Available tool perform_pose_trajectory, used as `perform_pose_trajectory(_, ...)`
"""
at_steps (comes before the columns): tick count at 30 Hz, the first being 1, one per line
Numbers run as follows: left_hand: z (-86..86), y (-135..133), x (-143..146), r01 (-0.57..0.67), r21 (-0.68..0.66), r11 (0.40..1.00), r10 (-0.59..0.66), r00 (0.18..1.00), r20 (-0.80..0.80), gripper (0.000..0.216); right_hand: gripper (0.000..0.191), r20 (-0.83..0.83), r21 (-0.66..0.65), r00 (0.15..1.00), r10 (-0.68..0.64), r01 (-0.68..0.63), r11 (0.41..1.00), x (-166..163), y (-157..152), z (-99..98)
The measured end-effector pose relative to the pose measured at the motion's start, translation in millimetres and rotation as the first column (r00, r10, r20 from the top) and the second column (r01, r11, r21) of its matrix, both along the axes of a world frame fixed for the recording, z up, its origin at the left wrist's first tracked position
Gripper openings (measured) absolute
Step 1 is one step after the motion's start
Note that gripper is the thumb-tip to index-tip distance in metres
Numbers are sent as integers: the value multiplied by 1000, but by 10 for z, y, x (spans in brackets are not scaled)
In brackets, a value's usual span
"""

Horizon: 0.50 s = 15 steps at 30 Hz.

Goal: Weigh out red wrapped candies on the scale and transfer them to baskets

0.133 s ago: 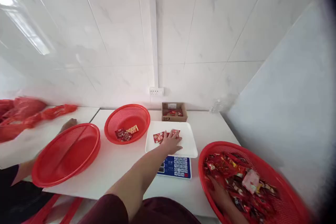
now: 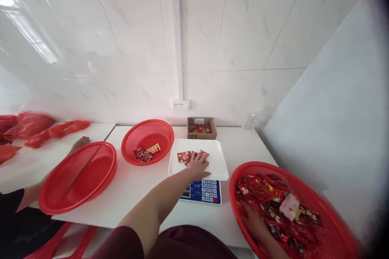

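Observation:
My left hand (image 2: 199, 166) reaches over the white tray (image 2: 219, 166) of a blue-keyed scale (image 2: 203, 191). Its fingers lie spread and flat, touching the near edge of a few red snack packets (image 2: 185, 156) on the tray. My right hand (image 2: 253, 220) is down in the large red mesh basket (image 2: 331, 234) at the lower right, among several red wrapped packets (image 2: 279, 206). Its fingers are buried under the packets.
A smaller red basket (image 2: 158, 129) with a few packets stands left of the tray, and an open cardboard box (image 2: 201, 128) behind it by the wall. Stacked red baskets (image 2: 75, 178) sit at the left, where another person's hand (image 2: 79, 143) rests beside red bags (image 2: 36, 129).
My left hand has drawn back a little toward me, uncovering more of the packets on the tray. My right hand stays in the basket.

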<state>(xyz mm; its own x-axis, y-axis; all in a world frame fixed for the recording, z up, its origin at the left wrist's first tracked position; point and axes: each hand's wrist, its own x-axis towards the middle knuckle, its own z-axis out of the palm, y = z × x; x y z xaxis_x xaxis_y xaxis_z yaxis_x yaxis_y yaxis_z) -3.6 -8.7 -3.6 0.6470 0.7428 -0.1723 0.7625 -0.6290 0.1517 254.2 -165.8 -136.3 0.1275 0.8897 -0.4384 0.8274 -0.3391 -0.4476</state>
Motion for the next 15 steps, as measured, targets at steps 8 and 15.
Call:
perform_pose_trajectory(8,-177,-451,-478,-51,126,991,22,975,222,60,63,30,-32,997,-76,77,996,1,1,-20)
perform_pose_trajectory(15,-275,-594,-1360,-570,119,813,522,804,286,56,64,24,-1,997,-69,69,998,18,9,-66)
